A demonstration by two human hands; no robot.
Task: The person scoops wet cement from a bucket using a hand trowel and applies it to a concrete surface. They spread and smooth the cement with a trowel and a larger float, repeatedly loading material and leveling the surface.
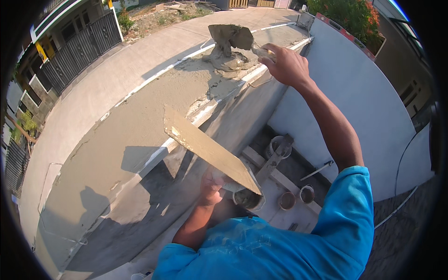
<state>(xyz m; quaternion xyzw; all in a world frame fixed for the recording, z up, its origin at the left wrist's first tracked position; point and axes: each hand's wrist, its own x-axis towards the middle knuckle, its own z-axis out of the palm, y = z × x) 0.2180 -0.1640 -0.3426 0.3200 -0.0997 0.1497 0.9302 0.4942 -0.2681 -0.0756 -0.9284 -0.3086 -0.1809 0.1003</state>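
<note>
My right hand [284, 65] grips the handle of a mortar-coated trowel [231, 36], whose blade is raised over a wet mortar mound [226, 65] on the far part of the ledge. My left hand [211, 189] is closed on the underside of a long, flat plastering board [210, 149], held tilted with its upper end over the ledge's near edge. The ledge's top [144, 107] is covered in grey mortar between pale edge strips. The board hides part of my left hand and part of a bucket [245, 202] below it.
A white wall [340, 107] stands at the right, with a spirit level [345, 35] along its top. Buckets [275, 147], planks [284, 182] and a pale pipe [315, 170] lie in the lower area. Beyond the ledge run a concrete road [79, 102] and metal gates [81, 51].
</note>
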